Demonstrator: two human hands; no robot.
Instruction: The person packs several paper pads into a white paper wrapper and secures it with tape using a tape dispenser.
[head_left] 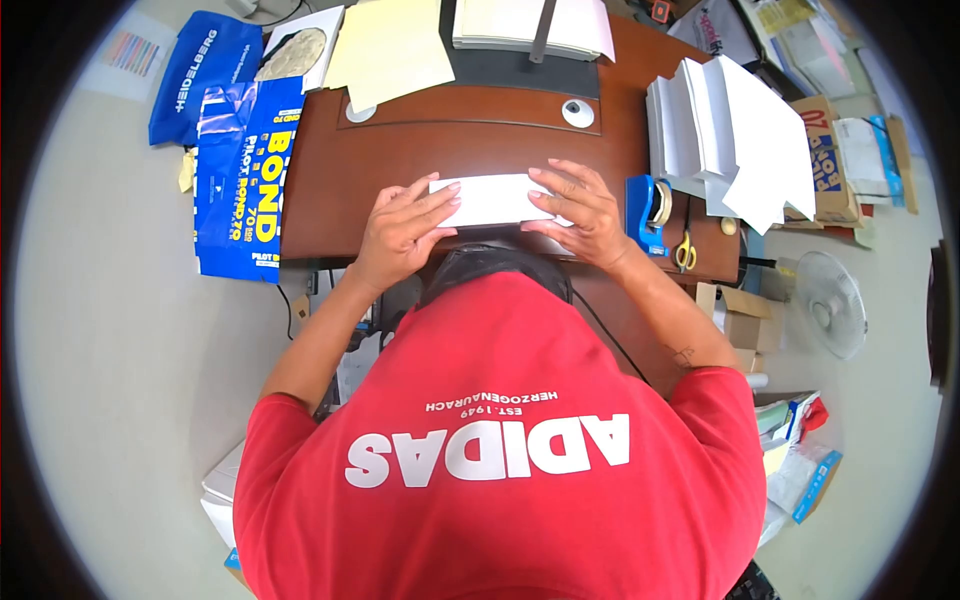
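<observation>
A stack of white paper (pixel 490 201) is held near the desk's front edge, its long side running left to right. My left hand (pixel 408 226) grips its left end, with the fingers over the top and the thumb below. At the other end my right hand (pixel 585 214) is closed on the same stack in a similar way. The stack's underside and exact thickness are hidden. Just right of my right hand stand a blue tape dispenser (pixel 647 214) with a roll in it and yellow-handled scissors (pixel 685 250).
The brown wooden desk (pixel 450 145) carries tall stacks of white sheets (pixel 700 130) at right. Yellow paper (pixel 390 50) and another paper stack (pixel 500 25) lie at the back. A blue BOND wrapper (pixel 245 180) hangs over the left edge. A fan (pixel 832 303) stands at right.
</observation>
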